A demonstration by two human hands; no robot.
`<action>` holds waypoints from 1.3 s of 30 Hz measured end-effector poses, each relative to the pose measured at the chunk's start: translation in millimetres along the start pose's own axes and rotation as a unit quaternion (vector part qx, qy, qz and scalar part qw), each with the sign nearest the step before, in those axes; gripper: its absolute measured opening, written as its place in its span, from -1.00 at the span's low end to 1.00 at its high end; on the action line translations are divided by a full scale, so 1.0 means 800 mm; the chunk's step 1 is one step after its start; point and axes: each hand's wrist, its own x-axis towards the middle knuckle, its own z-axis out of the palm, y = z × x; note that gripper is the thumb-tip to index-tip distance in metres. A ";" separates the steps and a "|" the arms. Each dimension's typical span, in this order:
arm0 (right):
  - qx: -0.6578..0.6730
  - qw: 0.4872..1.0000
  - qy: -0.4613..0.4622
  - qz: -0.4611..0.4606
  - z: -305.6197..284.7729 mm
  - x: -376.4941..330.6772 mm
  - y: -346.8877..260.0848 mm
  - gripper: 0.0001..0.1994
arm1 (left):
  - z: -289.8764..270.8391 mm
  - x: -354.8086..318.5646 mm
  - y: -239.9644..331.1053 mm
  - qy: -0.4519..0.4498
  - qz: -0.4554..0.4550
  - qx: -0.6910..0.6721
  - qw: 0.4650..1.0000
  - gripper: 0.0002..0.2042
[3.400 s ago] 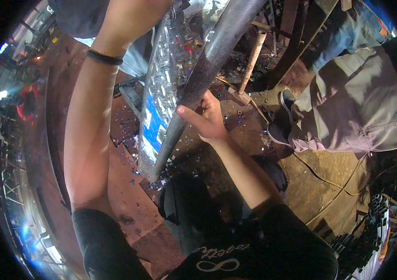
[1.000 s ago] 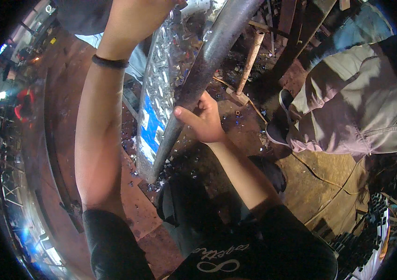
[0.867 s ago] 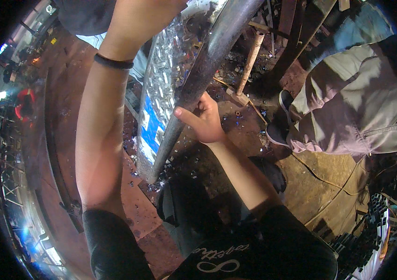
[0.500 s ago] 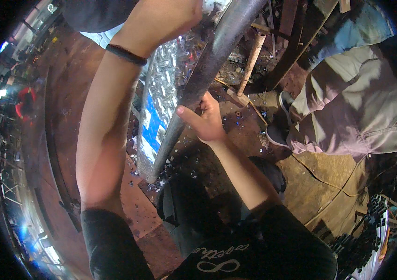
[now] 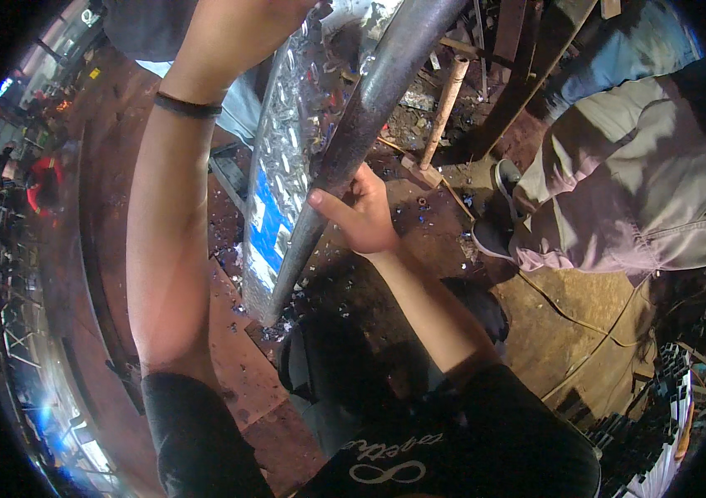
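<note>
A long dark metal pipe [image 5: 345, 158] slants from the floor up past the top of the picture. My right hand [image 5: 363, 214] is wrapped around the pipe at mid height, thumb pointing left. A shiny embossed metal sheet [image 5: 287, 141] with a blue patch stands behind the pipe, leaning along it. My left arm [image 5: 172, 207] reaches straight up, a dark band on its wrist; my left hand is cut off by the top edge, so what it grips is hidden.
Another person in grey trousers [image 5: 627, 191] and a shoe [image 5: 498, 207] stands at the right. A wooden-handled hammer [image 5: 440, 116] lies on the littered rusty floor. Dark steel bars [image 5: 527, 75] lean at the top. A cable [image 5: 577, 319] crosses the brown floor at right.
My left arm has shifted and tilted a little at the top of the picture. My right hand has stayed on the pipe in the same spot.
</note>
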 end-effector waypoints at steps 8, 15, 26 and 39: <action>-0.001 1.000 -0.008 0.010 -0.010 0.007 0.001 -0.52 | -0.008 -0.001 -0.020 -0.024 0.009 0.023 0.999 -0.96; -0.005 1.000 -0.011 0.019 -0.007 0.006 0.001 -0.52 | -0.023 0.001 -0.016 -0.047 -0.091 -0.071 0.992 -0.94; 0.022 1.000 -0.013 0.014 -0.005 0.006 0.004 -0.49 | -0.006 -0.003 -0.046 0.004 0.123 0.039 0.992 -0.83; -0.001 1.000 -0.012 -0.010 -0.004 0.005 0.001 -0.53 | -0.018 -0.011 -0.007 0.020 -0.078 0.060 0.995 -0.86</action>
